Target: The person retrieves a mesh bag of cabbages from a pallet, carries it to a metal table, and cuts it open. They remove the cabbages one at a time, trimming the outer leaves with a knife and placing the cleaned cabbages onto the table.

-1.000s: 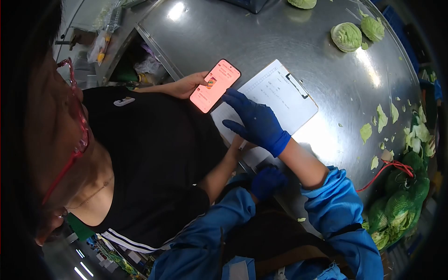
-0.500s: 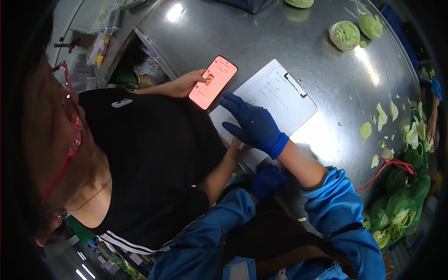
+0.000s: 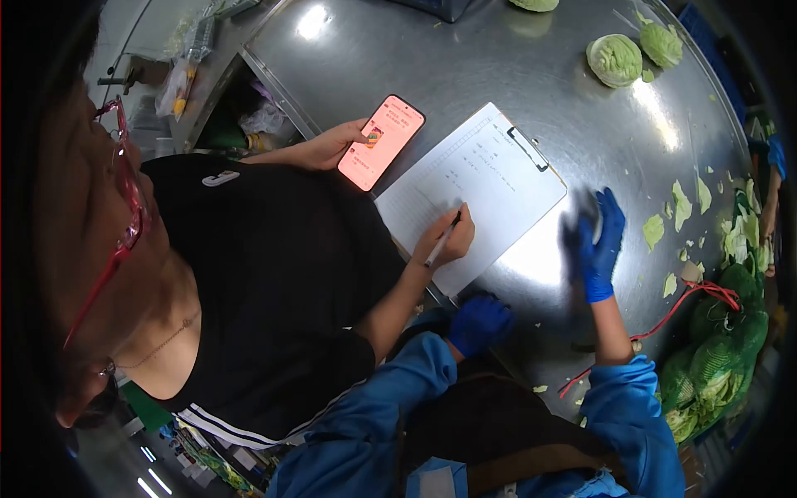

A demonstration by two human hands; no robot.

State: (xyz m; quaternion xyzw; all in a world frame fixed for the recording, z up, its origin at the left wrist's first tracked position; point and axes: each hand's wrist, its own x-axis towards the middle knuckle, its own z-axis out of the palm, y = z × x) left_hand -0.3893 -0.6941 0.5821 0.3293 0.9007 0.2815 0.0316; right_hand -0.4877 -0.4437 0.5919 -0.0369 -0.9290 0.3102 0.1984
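On the left, a person (image 3: 282, 241) holds a phone (image 3: 382, 143) in one hand and a pen (image 3: 442, 241) in the other. The pen is over the white paper (image 3: 502, 212), which lies on a clipboard (image 3: 554, 176) on the metal table (image 3: 465, 58). The paper looks light and thin, so it could bend or tear. The board looks stiff and may slide on the smooth top. Its hard edge by the black clip (image 3: 526, 148) seems the best place to hold it.

At the near edge of the table, just beside the paper, is the blue-gloved left hand (image 3: 481, 325). Its fingers look curled, but I cannot tell if it holds anything.

Right of the board, near it, the blue-gloved right hand (image 3: 603, 245) is open, with nothing seen in it. I cannot tell if it touches the table. Far past it sit two cabbages (image 3: 615, 61). More to the right are torn leaves (image 3: 682, 206), then a green net bag (image 3: 716, 357) with red string (image 3: 710, 290).
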